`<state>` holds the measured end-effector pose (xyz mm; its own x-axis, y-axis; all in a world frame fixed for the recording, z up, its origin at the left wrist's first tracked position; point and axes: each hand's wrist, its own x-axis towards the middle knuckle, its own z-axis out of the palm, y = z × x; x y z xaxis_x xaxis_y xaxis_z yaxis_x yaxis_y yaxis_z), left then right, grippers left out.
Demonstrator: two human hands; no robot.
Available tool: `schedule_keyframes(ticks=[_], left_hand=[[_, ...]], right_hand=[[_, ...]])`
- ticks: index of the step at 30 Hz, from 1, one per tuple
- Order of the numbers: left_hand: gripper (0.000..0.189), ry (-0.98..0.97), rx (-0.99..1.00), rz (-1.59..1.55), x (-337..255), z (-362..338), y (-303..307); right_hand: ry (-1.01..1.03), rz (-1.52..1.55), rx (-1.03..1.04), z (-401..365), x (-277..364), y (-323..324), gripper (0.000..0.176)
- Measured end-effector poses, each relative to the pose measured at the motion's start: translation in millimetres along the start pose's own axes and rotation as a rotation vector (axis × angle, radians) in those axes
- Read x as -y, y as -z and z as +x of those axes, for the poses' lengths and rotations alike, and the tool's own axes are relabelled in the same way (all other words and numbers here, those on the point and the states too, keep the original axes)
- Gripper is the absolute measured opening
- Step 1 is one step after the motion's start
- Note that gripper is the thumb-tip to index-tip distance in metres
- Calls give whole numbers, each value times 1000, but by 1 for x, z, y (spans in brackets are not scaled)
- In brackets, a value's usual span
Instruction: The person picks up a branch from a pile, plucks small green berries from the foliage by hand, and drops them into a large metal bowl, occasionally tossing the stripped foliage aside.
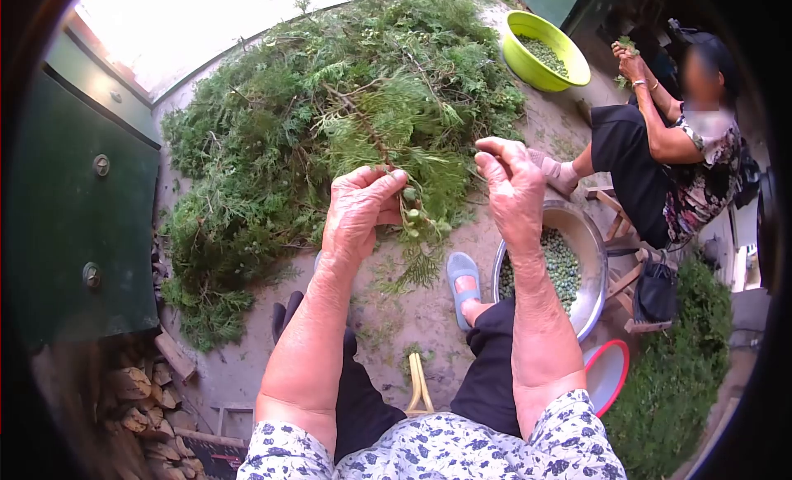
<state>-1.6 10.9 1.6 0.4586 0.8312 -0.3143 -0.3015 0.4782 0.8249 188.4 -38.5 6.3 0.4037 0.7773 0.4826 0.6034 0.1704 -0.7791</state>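
My left hand (363, 208) is closed on the stem of a leafy evergreen branch (375, 134), with thumb and fingers pinched. Small round green cones (414, 216) hang from the sprigs just right of those fingers. To the right, apart from the branch, my right hand (513, 183) is raised with fingers curled and thumb close to the forefinger. Whatever may be between them is too small to make out. Below that hand stands a metal basin (592, 294) holding many green cones (561, 270), partly hidden by my forearm.
A big heap of cut evergreen branches (247, 167) lies ahead. A yellow-green tub (569, 47) with green cones stands at the back right, near a seated person (660, 142) handling a sprig. Split firewood (136, 389) and a red-rimmed container (615, 373) are near my sides.
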Motion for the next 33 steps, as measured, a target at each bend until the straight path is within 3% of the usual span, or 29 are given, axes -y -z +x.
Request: schedule_keyframes(ticks=[2, 4, 6, 12, 17, 20, 23, 27, 29, 33], left_hand=[[15, -56, -76, 40, 5, 5, 3], [15, -63, -71, 29, 7, 7, 3], [16, -69, -58, 3, 8, 8, 3], [15, -43, 18, 1, 9, 5, -2], [14, -47, 51, 6, 12, 5, 0], [12, -45, 27, 94, 13, 5, 1], [12, -37, 23, 48, 13, 4, -1], [12, -1, 3, -2, 9, 0, -9], [12, -15, 26, -26, 9, 1, -9], [11, -46, -61, -71, 8, 4, -7]], right_hand=[[-59, 23, -18, -3, 26, 2, 14], [80, 93, 218, -8, 35, 1, 11], [54, 148, 278, -15, 34, -11, 15], [0, 96, 395, -18, 22, -26, 20], [35, -3, 414, -17, 23, -26, 13], [-12, 162, 402, -13, 19, -23, 10], [-449, 409, 585, -9, 21, -15, 10], [-593, 548, 637, -4, 18, -12, 11], [-748, 773, 589, -5, 15, -13, 11], [-704, 994, 417, -3, 8, -12, 15]])
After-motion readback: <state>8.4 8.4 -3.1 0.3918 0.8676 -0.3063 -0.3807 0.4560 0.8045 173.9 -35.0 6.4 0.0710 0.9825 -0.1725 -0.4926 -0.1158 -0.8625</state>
